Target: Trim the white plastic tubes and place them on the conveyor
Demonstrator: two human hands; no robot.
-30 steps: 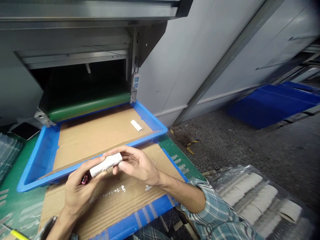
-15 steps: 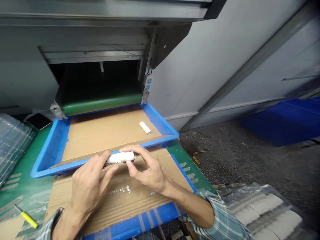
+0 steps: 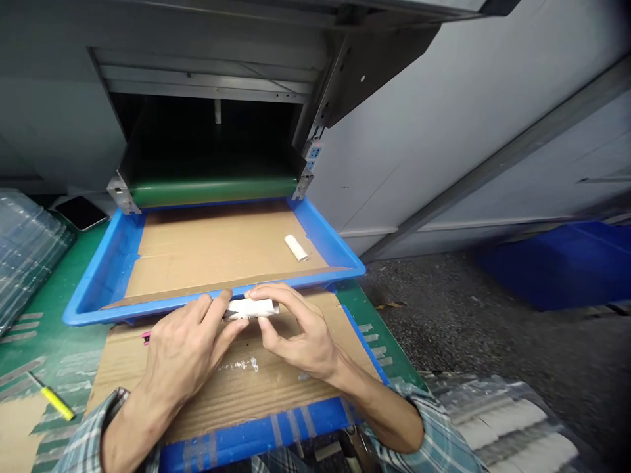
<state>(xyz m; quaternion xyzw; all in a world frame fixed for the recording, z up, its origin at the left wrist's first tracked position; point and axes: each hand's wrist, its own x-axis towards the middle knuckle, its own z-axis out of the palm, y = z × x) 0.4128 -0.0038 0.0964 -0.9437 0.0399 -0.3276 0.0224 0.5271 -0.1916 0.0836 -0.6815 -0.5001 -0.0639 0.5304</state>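
Both my hands pinch one white cylinder (image 3: 254, 307) just above the cardboard sheet (image 3: 276, 378) in front of me. My left hand (image 3: 190, 348) grips its left end, where a small blade-like tool seems to touch it, though I cannot make that out. My right hand (image 3: 296, 332) holds its right end between thumb and fingers. A second white cylinder (image 3: 296, 248) lies loose on the cardboard lining the blue tray (image 3: 98, 289) behind. A pink item (image 3: 146, 337) peeks out beside my left hand.
A green conveyor roller (image 3: 211, 190) ends at the tray under a dark machine opening. A yellow marker (image 3: 56, 403) lies at the left on the green mat. Clear plastic trays (image 3: 24, 249) are stacked far left; bagged white cylinders (image 3: 513, 427) sit lower right. A blue bin (image 3: 557, 263) stands on the floor.
My hands lowered the cylinder toward the cardboard and closed in around it. The view turned left and tilted up, so the machine opening now sits nearer the centre.
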